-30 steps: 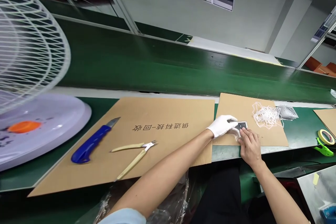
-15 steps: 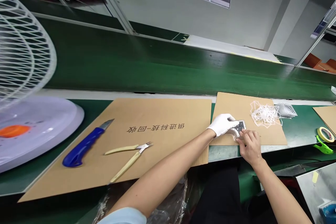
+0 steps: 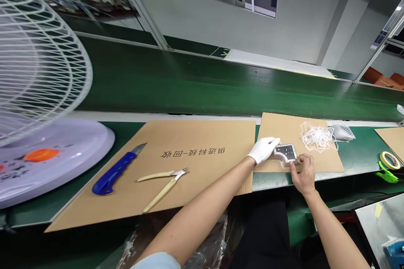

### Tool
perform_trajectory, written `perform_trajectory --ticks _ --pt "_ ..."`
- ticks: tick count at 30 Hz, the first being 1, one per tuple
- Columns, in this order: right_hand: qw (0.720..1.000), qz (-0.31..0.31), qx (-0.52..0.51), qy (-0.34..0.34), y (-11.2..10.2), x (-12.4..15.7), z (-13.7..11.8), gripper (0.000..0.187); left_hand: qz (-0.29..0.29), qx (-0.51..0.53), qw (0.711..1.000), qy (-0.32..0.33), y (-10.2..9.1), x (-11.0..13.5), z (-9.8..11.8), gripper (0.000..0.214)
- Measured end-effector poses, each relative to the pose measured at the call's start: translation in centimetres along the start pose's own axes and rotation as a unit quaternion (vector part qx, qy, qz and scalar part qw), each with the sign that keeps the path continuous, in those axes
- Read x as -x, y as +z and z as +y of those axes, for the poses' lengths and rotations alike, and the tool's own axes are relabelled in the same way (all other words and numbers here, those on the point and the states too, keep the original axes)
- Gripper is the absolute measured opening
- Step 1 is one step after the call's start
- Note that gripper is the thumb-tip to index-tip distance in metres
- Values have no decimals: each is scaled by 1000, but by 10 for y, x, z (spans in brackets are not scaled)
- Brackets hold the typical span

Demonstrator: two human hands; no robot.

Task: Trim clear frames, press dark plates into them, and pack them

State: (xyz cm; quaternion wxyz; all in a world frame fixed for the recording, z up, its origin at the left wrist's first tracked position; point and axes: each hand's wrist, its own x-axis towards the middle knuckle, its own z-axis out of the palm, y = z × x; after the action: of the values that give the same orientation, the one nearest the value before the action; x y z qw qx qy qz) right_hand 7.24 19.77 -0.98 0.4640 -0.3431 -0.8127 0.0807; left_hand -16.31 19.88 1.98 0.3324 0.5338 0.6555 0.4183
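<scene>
A green conveyor bench (image 3: 202,88) crosses the frame. On a cardboard sheet (image 3: 280,128), right of center, a white-gloved left hand (image 3: 263,150) and bare right hand (image 3: 304,175) grip opposite ends of a curved dark plastic part (image 3: 285,152).

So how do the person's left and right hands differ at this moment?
The left hand wears a white glove, while the right hand is bare. The left hand is at the left end of a dark, curved-edged piece, while the right hand's fingers are at its lower right edge. Both hands are at that piece, over a brown cardboard sheet.
</scene>
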Motion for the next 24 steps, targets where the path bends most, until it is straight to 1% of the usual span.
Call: perform_trajectory --ticks 4,6,8,10,14,17,19,22,24 --pt "999 25 -11 47 -2 -4 10 15 -1 20 1000 5 -5 2 -4 50" --pt "997 36 -12 68 -5 -5 16 18 -3 27 1000 10 -6 3 -4 46" --pt "997 34 -15 73 -8 -7 18 20 -6 34 999 14 -7 3 -4 43" --pt "998 18 -19 58 -11 -9 13 21 -8 42 999 16 -7 3 -3 42" --pt "999 -29 -20 9 -9 -15 -11 25 -13 72 997 15 -7 4 -4 34" --pt "995 -81 42 -27 -1 -19 -26 32 -14 106 994 7 -4 4 -6 35" --pt "989 -115 90 -38 5 -20 -30 33 -12 130 991 3 -2 4 -8 35" --pt "982 -135 126 -28 9 -18 -32 34 15 176 984 3 -1 2 -12 34" --pt "980 -137 142 -20 11 -17 -32 34 48 218 975 1 -1 0 -13 42"
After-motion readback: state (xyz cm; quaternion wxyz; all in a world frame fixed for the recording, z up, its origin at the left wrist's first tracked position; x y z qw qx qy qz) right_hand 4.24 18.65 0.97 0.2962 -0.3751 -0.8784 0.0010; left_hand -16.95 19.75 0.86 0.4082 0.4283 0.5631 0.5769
